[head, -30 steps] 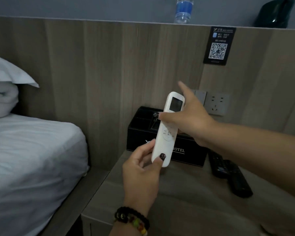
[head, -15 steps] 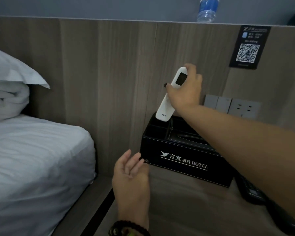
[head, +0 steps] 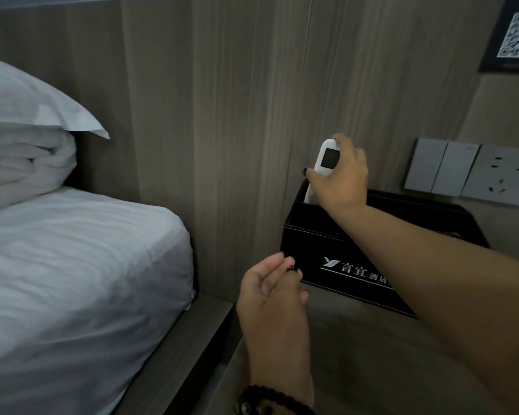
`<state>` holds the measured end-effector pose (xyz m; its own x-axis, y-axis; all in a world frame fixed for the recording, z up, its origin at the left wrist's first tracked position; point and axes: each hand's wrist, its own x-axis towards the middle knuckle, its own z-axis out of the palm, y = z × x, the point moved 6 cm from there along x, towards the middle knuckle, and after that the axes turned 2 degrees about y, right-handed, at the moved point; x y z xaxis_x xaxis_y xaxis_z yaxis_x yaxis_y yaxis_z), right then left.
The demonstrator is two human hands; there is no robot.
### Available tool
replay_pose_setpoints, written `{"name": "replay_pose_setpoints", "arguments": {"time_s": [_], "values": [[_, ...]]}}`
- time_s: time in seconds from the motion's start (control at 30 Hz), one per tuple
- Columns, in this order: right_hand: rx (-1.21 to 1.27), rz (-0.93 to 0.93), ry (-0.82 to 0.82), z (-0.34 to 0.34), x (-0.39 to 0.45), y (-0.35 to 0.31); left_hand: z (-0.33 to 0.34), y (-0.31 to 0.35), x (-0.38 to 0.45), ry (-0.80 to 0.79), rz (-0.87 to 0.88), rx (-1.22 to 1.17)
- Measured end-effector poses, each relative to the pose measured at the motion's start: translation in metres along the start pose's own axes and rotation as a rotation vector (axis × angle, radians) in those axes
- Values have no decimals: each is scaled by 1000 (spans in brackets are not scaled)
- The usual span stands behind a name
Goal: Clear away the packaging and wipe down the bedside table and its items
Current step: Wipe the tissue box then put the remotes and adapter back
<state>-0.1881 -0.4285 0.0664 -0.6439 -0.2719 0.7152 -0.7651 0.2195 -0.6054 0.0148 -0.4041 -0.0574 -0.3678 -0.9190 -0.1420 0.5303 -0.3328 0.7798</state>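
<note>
Since 0.5 s ago, right hand (head: pixel 339 178) has lowered the slim white plastic remote (head: pixel 324 163), gripped, w/ its lower end in the black leatherette hotel organiser box (head: pixel 336 259), rear-left slot, 1 o'clock. Left hand (head: pixel 270 292) relaxed, empty, beside box. Risk: remote catches rim, tips box.

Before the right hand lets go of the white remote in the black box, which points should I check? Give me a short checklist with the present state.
1. Lower end of the white remote is inside the black box: ok.
2. Remote has reached the bottom of its compartment: cannot tell, hidden.
3. Right hand holds the remote firmly: ok.
4. Left hand is free and near the box, to steady it: ok.
5. Box stands flat on the bedside table: ok.
</note>
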Motion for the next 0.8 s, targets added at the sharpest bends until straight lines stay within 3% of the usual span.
{"name": "replay_pose_setpoints", "arguments": {"time_s": [0.37, 0.7, 0.8], "values": [[-145, 11, -139, 12, -1, 7, 14, -2, -7, -26, -82, 14], [-188, 3, -317, 19, -6, 7, 35, -7, -20, -169, -162, 121], [-162, -24, -303, 1, -19, -3, 43, -5, -21, -202, -146, 163]]}}
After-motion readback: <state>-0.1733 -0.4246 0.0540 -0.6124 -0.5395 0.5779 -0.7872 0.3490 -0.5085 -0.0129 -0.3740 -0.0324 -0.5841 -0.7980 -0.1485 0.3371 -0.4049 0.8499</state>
